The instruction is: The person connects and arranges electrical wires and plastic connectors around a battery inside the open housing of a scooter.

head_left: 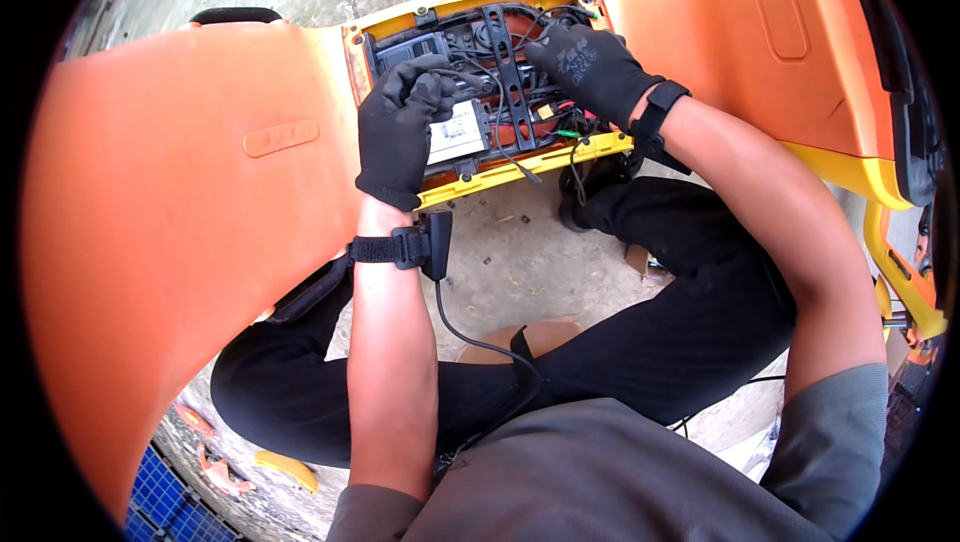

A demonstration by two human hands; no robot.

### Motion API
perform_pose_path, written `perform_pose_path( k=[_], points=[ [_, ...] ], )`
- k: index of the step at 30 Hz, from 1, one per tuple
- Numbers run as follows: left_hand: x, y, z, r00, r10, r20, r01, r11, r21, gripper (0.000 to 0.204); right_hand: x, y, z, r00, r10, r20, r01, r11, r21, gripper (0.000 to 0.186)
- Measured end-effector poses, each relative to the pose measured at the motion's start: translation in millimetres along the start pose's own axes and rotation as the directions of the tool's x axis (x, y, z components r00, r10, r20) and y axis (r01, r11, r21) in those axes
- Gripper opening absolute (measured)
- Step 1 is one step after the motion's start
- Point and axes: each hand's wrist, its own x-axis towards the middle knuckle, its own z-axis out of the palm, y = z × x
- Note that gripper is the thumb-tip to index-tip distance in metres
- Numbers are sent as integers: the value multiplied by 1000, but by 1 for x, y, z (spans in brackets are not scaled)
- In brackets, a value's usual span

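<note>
Both my hands wear black gloves and work over an open compartment (pixel 410 180) full of wiring in an orange and yellow vehicle body. My left hand (pixel 395 132) is closed at the compartment's left side, its fingertips pinching a thin black cable (pixel 465 75). Beside its fingers sits a silver box with a white label (pixel 458 132). My right hand (pixel 595 67) is curled closed over the cables at the far right corner; what its fingers hold is hidden. Between the hands, a slotted black bracket (pixel 512 82) spans the compartment. A loose cable end (pixel 530 177) hangs over the near yellow edge.
Large orange panels (pixel 190 142) flank the compartment on both sides. My black-trousered legs are folded beneath it on the concrete floor (pixel 500 272). Orange and yellow pieces (pixel 285 470) lie at the lower left, near a blue crate (pixel 165 492). A cable runs down from my left wrist strap (pixel 390 248).
</note>
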Motion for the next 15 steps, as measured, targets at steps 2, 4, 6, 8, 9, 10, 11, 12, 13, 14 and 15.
perform_pose_path(
  k=[2, 4, 6, 8, 9, 10, 11, 12, 13, 14, 15],
  points=[
    [0, 3, -1, 1000, 5, -8, -5, 1000, 15, 27, 3, 3, 6, 997, -77, -12, 76, 996, -45, 24],
    [1, 3, -3, 999, 23, -42, -22, 999, 28, 26, 3, 4, 10, 991, -131, 19, 133, 986, -101, 21],
    [5, -1, -9, 993, 62, -100, -58, 997, 43, 25, 4, 2, 15, 989, -140, 42, 146, 975, -170, 22],
    [9, -3, -16, 990, 52, -134, -48, 998, 31, 24, 7, -2, 15, 989, -105, 102, 126, 965, -230, 23],
    [11, -4, -21, 987, 46, -152, -42, 999, 26, 24, 10, -4, 14, 987, -65, 148, 102, 961, -257, 24],
    [13, -5, -25, 988, 41, -151, -37, 999, 26, 24, 11, -7, 12, 981, -24, 193, 79, 955, -285, 25],
    [13, -4, -23, 988, 37, -148, -38, 999, -5, 25, 12, -6, 11, 984, 4, 179, 39, 971, -235, 25],
    [13, -4, -21, 989, 33, -147, -38, 999, -36, 26, 12, -6, 11, 985, 32, 167, -1, 983, -185, 25],
    [12, -4, -20, 989, 29, -145, -39, 997, -67, 27, 12, -5, 10, 986, 60, 156, -39, 990, -133, 25],
    [11, -2, -16, 992, 38, -116, -46, 997, -67, 28, 12, -5, 6, 984, 71, 164, -53, 992, -113, 26],
    [11, 0, -14, 995, 48, -87, -54, 996, -68, 28, 12, -4, 1, 982, 82, 171, -66, 993, -93, 26]
  ],
)
